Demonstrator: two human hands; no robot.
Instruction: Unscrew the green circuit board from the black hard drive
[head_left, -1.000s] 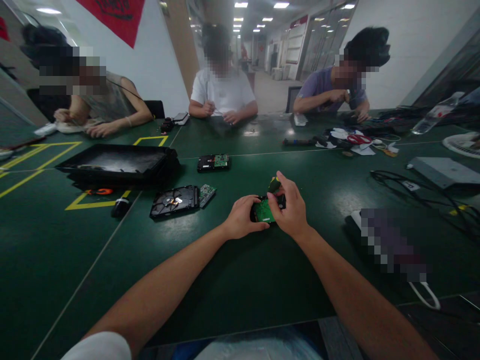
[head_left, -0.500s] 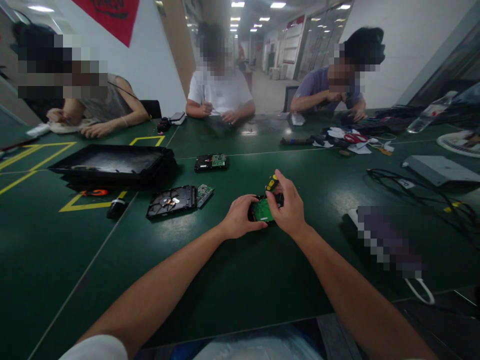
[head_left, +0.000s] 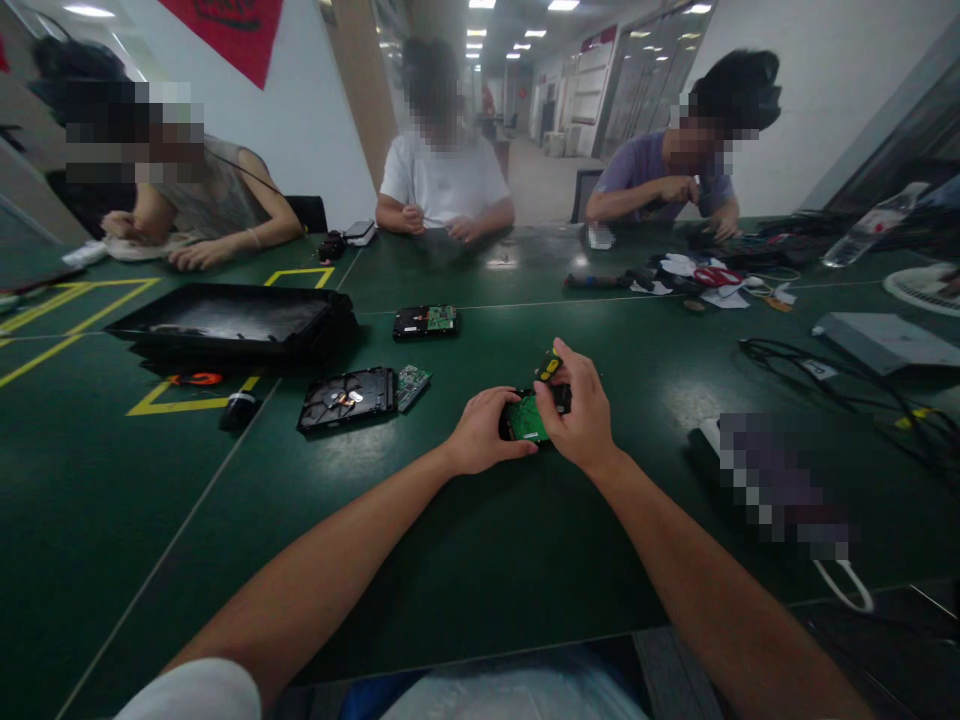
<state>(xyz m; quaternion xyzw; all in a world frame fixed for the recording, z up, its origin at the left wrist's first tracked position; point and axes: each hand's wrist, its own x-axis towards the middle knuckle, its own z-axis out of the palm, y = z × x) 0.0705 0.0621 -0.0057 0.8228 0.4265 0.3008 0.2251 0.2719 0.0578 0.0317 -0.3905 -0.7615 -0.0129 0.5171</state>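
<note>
A hard drive [head_left: 527, 421] lies on the green table with its green circuit board facing up. My left hand [head_left: 486, 434] grips its left side, thumb at the near edge and fingers at the far edge. Over the drive's right part, my right hand [head_left: 582, 408] is closed round the black-and-yellow handle of a screwdriver [head_left: 551, 365]. Its tip is hidden behind the fingers. To the left lie another hard drive [head_left: 349, 399], a loose circuit board [head_left: 412, 387] against its right end, and a third hard drive [head_left: 425, 321] farther back.
A black tray-like case [head_left: 232, 325] stands at the left, with an orange-handled tool [head_left: 196, 379] before it. On the right are a pixelated phone-like object [head_left: 780, 485], black cables [head_left: 795, 370] and a grey box [head_left: 889, 340]. Three people sit across the table.
The view has shifted slightly, so the scene sits a little farther right. Both hands keep their hold on the hard drive and the screwdriver, whose handle is tilted a little differently.
</note>
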